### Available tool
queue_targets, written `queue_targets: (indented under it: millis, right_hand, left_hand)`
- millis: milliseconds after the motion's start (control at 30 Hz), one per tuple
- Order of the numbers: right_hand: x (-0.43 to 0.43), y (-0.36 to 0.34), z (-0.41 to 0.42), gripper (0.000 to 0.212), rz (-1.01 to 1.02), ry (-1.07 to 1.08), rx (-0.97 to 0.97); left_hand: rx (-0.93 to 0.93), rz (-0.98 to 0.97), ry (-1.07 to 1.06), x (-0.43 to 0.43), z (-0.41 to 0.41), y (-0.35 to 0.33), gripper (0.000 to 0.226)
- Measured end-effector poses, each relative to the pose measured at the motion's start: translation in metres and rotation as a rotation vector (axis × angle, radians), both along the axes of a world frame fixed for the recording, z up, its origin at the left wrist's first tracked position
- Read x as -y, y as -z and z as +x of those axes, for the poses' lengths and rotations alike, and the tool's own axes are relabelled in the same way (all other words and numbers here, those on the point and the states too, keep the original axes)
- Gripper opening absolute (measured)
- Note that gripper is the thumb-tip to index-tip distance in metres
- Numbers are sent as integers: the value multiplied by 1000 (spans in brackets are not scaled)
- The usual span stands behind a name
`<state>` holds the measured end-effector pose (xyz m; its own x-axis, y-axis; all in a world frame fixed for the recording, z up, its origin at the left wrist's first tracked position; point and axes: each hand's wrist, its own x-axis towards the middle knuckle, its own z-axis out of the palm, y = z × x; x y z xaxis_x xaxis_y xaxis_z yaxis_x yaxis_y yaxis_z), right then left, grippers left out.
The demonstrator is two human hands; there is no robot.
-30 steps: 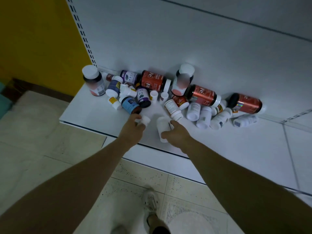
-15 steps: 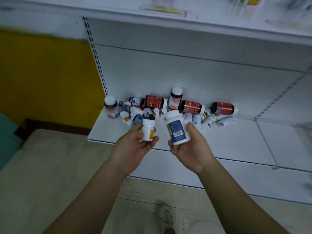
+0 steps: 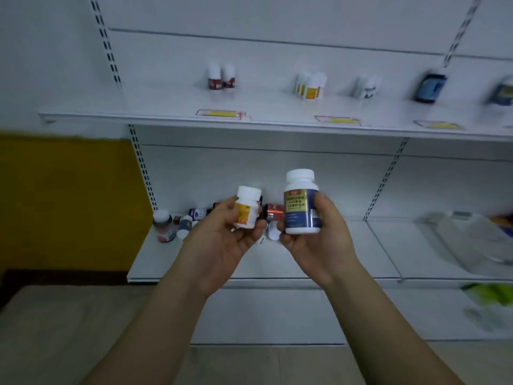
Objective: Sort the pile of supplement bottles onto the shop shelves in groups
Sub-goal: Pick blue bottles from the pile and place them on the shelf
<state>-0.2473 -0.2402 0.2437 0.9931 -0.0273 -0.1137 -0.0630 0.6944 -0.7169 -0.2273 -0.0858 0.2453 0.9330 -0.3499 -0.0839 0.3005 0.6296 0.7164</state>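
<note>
Curling round one orange bottle (image 3: 245,215), the left hand (image 3: 222,245) holds it; the right hand (image 3: 324,245) grips one blue bottle (image 3: 301,212) (caps up).

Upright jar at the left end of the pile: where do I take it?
Probably best to take the jar round its wide body, below the white cap, coming from the front. It stands upright, its front faces open lower shelf, and small bottles crowd its right.
</note>
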Motion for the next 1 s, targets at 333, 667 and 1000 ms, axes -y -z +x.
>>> queue_targets:
  millis: [333, 667, 1000]
  right_hand:
    - [132, -65, -66, 39, -141, 188, 126]
    - [281, -81, -141, 46, -162, 325, 131]
    - [326, -87, -119, 49, -296, 248, 223]
  left_hand:
    - [209, 21, 104, 140, -41, -56, 30]
    - [312, 9, 139, 294, -100, -75, 47]
    - [347, 116, 49, 341, -98, -87, 61]
